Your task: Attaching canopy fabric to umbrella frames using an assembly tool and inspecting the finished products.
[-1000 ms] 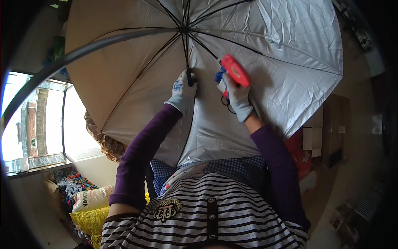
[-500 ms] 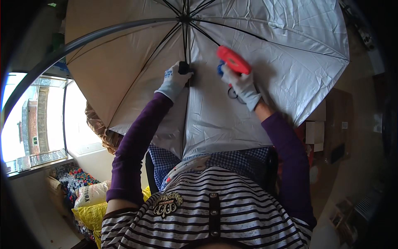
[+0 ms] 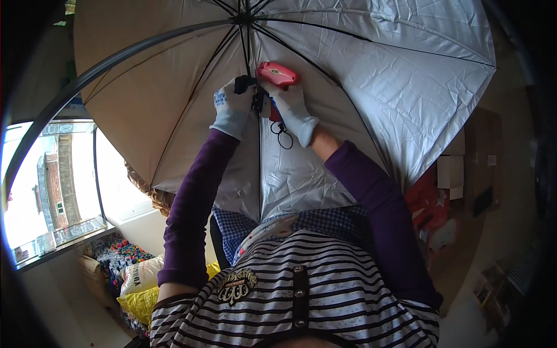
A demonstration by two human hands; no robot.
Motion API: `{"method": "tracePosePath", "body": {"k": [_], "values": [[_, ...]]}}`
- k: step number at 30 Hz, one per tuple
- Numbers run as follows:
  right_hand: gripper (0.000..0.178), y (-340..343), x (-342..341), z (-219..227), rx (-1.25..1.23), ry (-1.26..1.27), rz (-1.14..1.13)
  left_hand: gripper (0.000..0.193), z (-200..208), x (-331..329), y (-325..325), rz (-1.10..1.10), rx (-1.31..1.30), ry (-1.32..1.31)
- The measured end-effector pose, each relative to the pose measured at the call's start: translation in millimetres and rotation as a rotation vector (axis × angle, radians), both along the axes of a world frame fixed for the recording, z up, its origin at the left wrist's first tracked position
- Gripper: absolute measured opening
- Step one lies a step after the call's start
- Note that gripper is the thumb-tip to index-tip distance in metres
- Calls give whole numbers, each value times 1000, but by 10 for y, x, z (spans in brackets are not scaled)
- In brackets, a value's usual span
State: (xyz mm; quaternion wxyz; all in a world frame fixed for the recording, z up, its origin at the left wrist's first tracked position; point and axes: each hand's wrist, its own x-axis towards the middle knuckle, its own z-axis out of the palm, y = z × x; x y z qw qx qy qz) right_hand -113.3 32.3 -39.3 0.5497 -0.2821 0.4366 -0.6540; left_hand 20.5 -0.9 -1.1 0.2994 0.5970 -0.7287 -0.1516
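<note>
An open umbrella (image 3: 316,168) lies spread before me, its silvery inside and dark ribs facing me. My left hand (image 3: 232,107), in a white glove, is closed on a small black piece (image 3: 244,84) beside the rib (image 3: 260,145) that runs down the middle. My right hand (image 3: 295,110), also gloved, grips a red handheld tool (image 3: 278,74) with blue parts. A thin black ring (image 3: 285,140) dangles below it. The tool's dark front end is at the rib, close to my left fingers; whether it touches the rib I cannot tell.
A curved grey bar (image 3: 116,55) arches from the upper middle to the left edge. Yellow bags (image 3: 139,303) and a white sack (image 3: 141,274) lie by the window (image 3: 64,180) at lower left. A red bag (image 3: 426,200) and boxes (image 3: 451,174) stand at right.
My right hand has brought the red tool leftward to the middle rib, next to my left hand. The view has shifted slightly, and the umbrella appears further left and higher.
</note>
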Motion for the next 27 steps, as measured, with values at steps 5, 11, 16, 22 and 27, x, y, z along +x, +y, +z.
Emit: {"method": "tracePosePath", "body": {"k": [5, 11, 16, 22, 27], "values": [[27, 6, 87, -193, -40, 99, 81, 18, -45, 35, -38, 84, 29, -23], [31, -160, -25, -372, -13, -364, 300, 18, -67, 18, -66, 53, 60, -9], [33, -140, -241, -428, 98, -656, 511, 17, -105, 56, -106, 53, 115, 36], [34, -150, -510, -368, 64, -684, 735, 17, -29, 32, -51, 95, 238, 175], [35, -204, -673, -278, 4, -420, 814, 16, 70, -86, 28, 156, 346, 252]]}}
